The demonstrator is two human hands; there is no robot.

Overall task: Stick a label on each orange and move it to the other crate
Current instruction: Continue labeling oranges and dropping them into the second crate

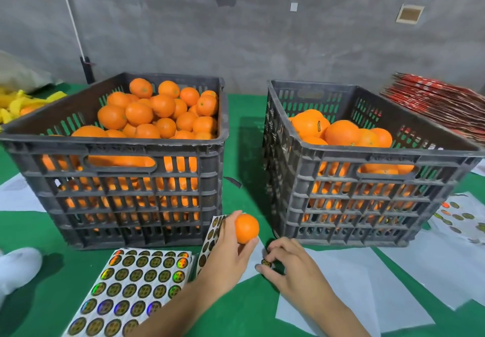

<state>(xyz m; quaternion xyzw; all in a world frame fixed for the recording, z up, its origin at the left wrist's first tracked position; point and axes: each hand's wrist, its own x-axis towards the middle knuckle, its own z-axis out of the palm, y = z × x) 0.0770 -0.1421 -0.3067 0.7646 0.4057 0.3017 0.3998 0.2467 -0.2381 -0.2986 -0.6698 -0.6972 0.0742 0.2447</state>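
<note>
My left hand (228,252) holds a small orange (246,228) above the green table, in front of the gap between two dark plastic crates. My right hand (286,260) pinches a round holographic label (266,263) just to the right of the orange. The left crate (126,153) is heaped with oranges (157,111). In the right crate (367,163) lie fewer oranges (341,133), one showing a label. A full sheet of round labels (131,287) lies at the front left, and a narrower label strip (211,239) is partly hidden behind my left hand.
White backing sheets (349,292) cover the table at the front right, and a used label sheet (462,218) lies at the far right. A stack of red printed cartons (435,100) sits behind the right crate. Yellow material (23,103) is at the far left.
</note>
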